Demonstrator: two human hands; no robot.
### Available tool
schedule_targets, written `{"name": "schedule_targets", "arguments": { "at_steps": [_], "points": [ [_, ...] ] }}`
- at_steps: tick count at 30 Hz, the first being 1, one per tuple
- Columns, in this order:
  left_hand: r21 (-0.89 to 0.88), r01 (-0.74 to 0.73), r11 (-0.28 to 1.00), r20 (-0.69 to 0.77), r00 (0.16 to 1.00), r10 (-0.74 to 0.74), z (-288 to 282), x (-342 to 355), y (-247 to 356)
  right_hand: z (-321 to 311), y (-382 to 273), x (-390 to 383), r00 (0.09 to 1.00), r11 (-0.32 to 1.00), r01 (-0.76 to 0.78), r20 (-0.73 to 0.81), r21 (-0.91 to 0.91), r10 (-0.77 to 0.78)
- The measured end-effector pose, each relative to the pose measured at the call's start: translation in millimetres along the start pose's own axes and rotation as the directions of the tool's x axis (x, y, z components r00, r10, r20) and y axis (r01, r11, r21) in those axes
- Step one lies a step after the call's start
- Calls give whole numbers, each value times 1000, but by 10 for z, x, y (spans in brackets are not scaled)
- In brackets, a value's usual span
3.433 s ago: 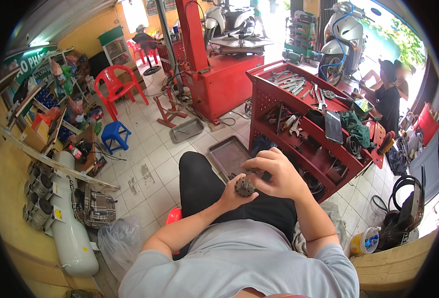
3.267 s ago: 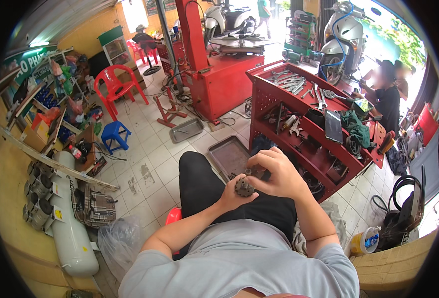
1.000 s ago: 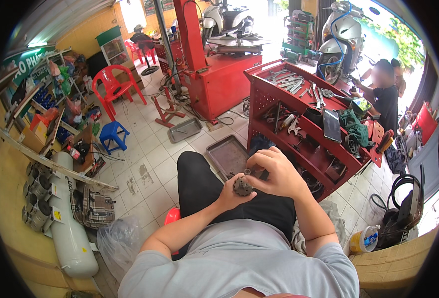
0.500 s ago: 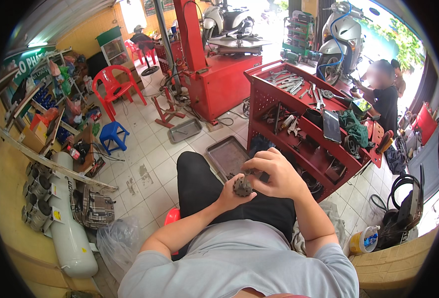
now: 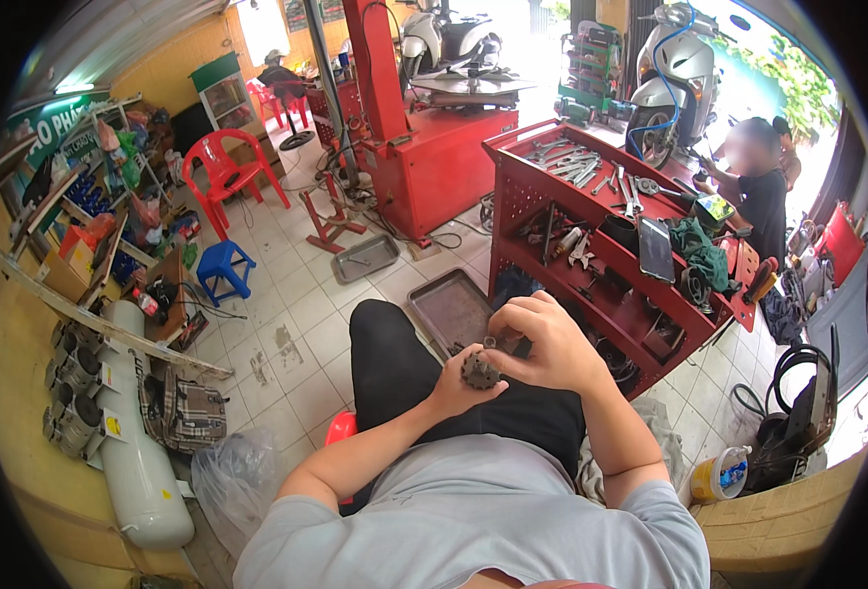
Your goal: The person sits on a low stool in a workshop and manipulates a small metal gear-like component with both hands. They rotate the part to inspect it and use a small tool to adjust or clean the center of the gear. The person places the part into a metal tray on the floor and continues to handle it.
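In my lap, my left hand (image 5: 452, 386) is closed around a dark, toothed metal part (image 5: 479, 370), seen nearly end-on. My right hand (image 5: 550, 346) is closed just above it, thumb and index finger at a small ring-like metal piece (image 5: 490, 342) by the part's top. Whether that piece is attached to the toothed part, I cannot tell. Beyond my hands a metal tray (image 5: 428, 299) lies on the tiled floor, with small dark items near its lower edge.
A red tool cart (image 5: 591, 294) with wrenches and a phone stands close at right, a co-worker (image 5: 758, 206) near a scooter (image 5: 675, 88) behind it. A lift (image 5: 434, 167), blue stool (image 5: 225, 270) and red chair (image 5: 233, 179) stand ahead; a white tank (image 5: 144, 471) and cluttered shelves line the left.
My right fingers shift slightly around the small piece, curling a little more than half a second ago. My left hand keeps its grip, and the co-worker at right has changed posture slightly.
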State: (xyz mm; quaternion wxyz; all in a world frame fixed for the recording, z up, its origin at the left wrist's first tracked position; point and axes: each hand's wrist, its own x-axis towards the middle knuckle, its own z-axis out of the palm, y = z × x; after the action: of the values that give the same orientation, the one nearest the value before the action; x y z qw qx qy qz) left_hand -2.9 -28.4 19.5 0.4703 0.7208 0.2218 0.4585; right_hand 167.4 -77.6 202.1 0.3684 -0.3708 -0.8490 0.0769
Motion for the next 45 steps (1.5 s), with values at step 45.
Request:
{"name": "schedule_targets", "arguments": {
  "at_steps": [45],
  "points": [
    [8,14,1000,-8,1000,-14,-9,9,32,12,18,6,999,998,47,12,-35,-47]
  ]
}}
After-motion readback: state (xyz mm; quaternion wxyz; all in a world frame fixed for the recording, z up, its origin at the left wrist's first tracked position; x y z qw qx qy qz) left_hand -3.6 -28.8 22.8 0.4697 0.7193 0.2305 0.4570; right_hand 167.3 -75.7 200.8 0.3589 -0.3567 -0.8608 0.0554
